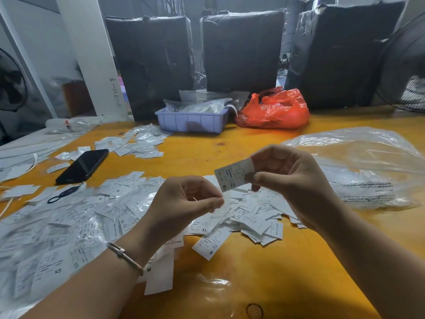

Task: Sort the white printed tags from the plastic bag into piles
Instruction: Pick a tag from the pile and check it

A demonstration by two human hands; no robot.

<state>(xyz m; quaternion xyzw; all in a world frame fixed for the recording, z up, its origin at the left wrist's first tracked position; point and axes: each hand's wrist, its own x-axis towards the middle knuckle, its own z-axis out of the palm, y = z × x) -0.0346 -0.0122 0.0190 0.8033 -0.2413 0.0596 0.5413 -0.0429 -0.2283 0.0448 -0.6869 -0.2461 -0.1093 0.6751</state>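
My right hand (287, 180) pinches a white printed tag (232, 174) marked XL, held above the yellow table. My left hand (184, 203) is just below and left of it, thumb and fingers pinching a thin white tag (222, 209) that hangs down. Under both hands lies a loose pile of white tags (253, 217). Several more tags (76, 222), marked XS, S and M, spread to the left, partly under clear plastic. A large clear plastic bag (363, 166) lies crumpled at the right.
A black phone (82, 166) and a dark ring holder (61, 195) lie at the left. A lilac tray (190, 122) with plastic packets and a red bag (273, 110) stand at the back, before black wrapped bales. A fan (407, 65) stands far right. A rubber band (254, 310) lies near.
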